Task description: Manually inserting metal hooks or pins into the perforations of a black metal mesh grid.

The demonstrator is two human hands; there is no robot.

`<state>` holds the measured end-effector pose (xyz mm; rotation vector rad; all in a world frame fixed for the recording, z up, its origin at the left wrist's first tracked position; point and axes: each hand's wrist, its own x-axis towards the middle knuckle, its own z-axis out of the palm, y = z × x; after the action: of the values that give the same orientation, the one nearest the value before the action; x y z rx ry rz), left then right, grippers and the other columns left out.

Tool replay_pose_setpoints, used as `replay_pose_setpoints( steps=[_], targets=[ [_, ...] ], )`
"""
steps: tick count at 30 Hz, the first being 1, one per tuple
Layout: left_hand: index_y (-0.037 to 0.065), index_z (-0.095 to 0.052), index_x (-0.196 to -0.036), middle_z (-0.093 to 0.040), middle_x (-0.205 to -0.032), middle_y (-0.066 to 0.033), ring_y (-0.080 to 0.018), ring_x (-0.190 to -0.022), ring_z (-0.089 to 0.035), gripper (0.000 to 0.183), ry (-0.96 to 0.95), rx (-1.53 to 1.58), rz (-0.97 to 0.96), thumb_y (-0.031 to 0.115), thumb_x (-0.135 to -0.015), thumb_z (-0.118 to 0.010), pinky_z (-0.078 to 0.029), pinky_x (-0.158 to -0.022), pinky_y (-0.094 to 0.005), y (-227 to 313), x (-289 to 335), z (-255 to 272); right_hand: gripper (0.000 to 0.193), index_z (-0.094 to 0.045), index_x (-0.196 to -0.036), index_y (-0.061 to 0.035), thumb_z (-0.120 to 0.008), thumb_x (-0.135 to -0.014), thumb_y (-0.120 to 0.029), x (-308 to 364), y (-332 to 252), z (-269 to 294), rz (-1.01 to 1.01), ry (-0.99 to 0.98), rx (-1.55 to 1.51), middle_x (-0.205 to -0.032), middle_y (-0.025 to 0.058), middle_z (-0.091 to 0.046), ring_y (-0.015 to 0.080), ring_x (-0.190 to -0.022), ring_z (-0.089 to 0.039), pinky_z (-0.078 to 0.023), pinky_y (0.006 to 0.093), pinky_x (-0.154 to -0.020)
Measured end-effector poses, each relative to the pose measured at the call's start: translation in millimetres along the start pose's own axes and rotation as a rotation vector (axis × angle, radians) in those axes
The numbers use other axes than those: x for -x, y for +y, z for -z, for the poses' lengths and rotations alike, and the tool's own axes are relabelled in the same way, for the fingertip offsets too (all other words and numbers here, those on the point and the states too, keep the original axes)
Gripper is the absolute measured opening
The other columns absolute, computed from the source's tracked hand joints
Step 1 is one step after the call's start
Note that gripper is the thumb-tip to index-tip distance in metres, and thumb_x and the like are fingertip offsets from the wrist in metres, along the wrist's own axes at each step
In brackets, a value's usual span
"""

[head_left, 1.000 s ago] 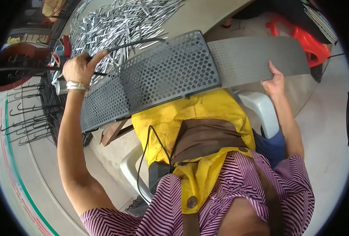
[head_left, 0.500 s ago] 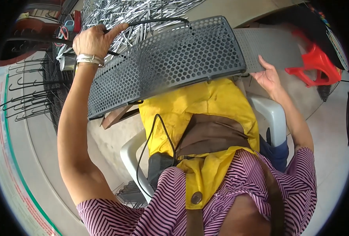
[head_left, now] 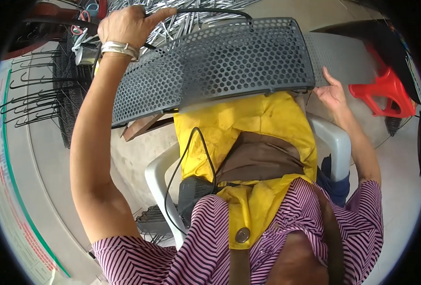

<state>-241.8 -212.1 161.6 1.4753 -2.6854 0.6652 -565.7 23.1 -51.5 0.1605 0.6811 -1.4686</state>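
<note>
Beyond the apron (head_left: 246,114), left hand (head_left: 124,28) curled round rod (head_left: 213,11), apparently to steady mesh (head_left: 239,57); right hand (head_left: 333,96) half-open, thumb over plate (head_left: 346,57), seemingly supporting it.

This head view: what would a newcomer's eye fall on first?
Probably the long dark-grey panel full of round holes, across the upper middle. Just below it, a bright yellow apron covers the person's lap. A cut-out red plastic piece stands out at right, shiny silver strips at top.
</note>
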Motion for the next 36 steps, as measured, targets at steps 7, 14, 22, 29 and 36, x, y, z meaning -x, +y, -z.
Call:
replay_pose_setpoints(
  steps=[7,14,22,29,36],
  targets=[
    [0.009,-0.064,-0.060,-0.054,-0.047,-0.0091,-0.0250,-0.046,-0.056,0.075,-0.014,-0.010,-0.021,0.079,-0.063,-0.040,-0.043,-0.045,-0.0340,3.8,1.7,0.3,0.031,-0.045,-0.115,-0.0011,-0.048,-0.088,-0.015,7.9,4.0,4.0,0.053,0.159,0.016,-0.118,0.0157,-0.050,0.0299,-0.111,-0.046,-0.034,0.0462,-0.097],
    [0.009,-0.061,-0.058,-0.051,-0.045,-0.0083,-0.0240,-0.045,-0.055,0.074,0.094,0.011,-0.038,0.079,-0.063,-0.039,-0.041,-0.043,-0.0331,3.8,3.5,-5.3,0.030,-0.045,-0.115,-0.0003,-0.047,-0.089,-0.015,9.1,1.5,16.0,-0.054,0.029,-0.021,-0.119,0.0158,-0.049,0.0294,-0.110,-0.047,-0.036,0.0450,-0.097],
    [0.007,-0.057,-0.050,-0.050,-0.043,-0.0114,-0.0261,-0.040,-0.052,0.070,0.048,-0.057,-0.001,0.074,-0.065,-0.045,-0.038,-0.041,-0.0337,2.9,2.6,-0.1,0.032,-0.044,-0.117,-0.0011,-0.047,-0.089,-0.017,7.1,7.3,-11.3,-0.159,0.049,-0.084,-0.120,0.0168,-0.048,0.0312,-0.110,-0.047,-0.038,0.0478,-0.094],
    [0.004,-0.054,-0.050,-0.050,-0.044,-0.0147,-0.0310,-0.042,-0.051,0.066,0.123,0.089,-0.038,0.067,-0.067,-0.052,-0.040,-0.047,-0.0384,11.2,11.1,2.5,0.056,-0.030,-0.124,0.0041,-0.052,-0.085,-0.030,7.7,20.2,-0.6,-0.366,-0.173,0.110,-0.121,0.0269,-0.040,0.0420,-0.112,-0.040,-0.036,0.0534,-0.092],
    [0.007,-0.048,-0.044,-0.048,-0.041,-0.0103,-0.0258,-0.037,-0.048,0.058,0.305,0.105,-0.123,0.059,-0.065,-0.061,-0.038,-0.046,-0.0349,12.6,14.9,1.2,0.040,-0.037,-0.103,-0.0053,-0.064,-0.078,-0.021,24.2,-63.7,124.3,0.185,0.016,-0.063,-0.094,0.0127,-0.052,0.0281,-0.080,-0.055,-0.046,0.0429,-0.069]
  ],
)
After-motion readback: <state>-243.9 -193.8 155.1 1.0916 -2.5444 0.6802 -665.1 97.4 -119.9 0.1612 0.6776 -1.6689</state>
